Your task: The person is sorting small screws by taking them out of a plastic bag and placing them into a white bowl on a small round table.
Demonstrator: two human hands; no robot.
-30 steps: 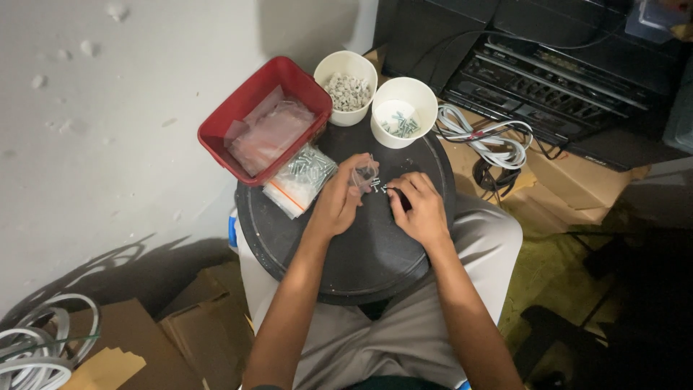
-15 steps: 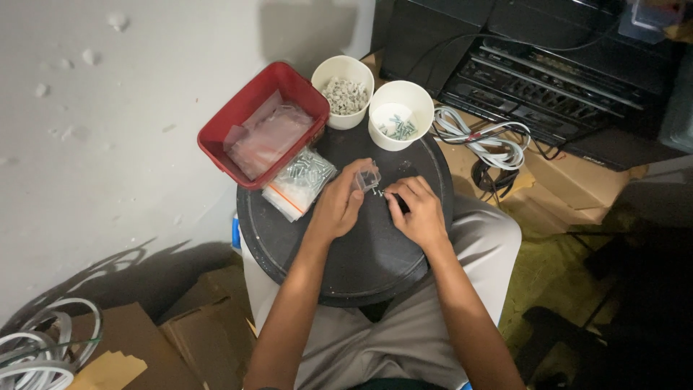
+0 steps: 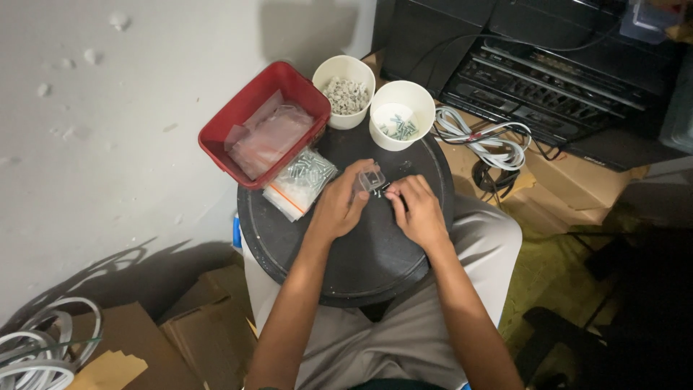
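My left hand [image 3: 341, 204] holds a small clear plastic bag [image 3: 370, 178] over the round black tray [image 3: 361, 267] on my lap. My right hand [image 3: 417, 211] pinches small metal screws [image 3: 381, 191] at the mouth of that bag, fingertips touching it. A filled clear bag of screws [image 3: 299, 180] lies on the tray just left of my left hand. Two white paper cups stand at the tray's far edge: the left cup [image 3: 345, 91] holds several pale plugs, the right cup [image 3: 401, 114] holds a few screws.
A red plastic bin [image 3: 261, 123] with empty clear bags sits at the tray's far left. White cables [image 3: 480, 137] and a black stereo unit [image 3: 556, 79] lie to the right. Cardboard boxes [image 3: 180, 339] and coiled white cable [image 3: 36, 354] rest on the floor at left.
Both hands stay together at the small bag; my fingers shifted slightly. The camera view drifted a little.
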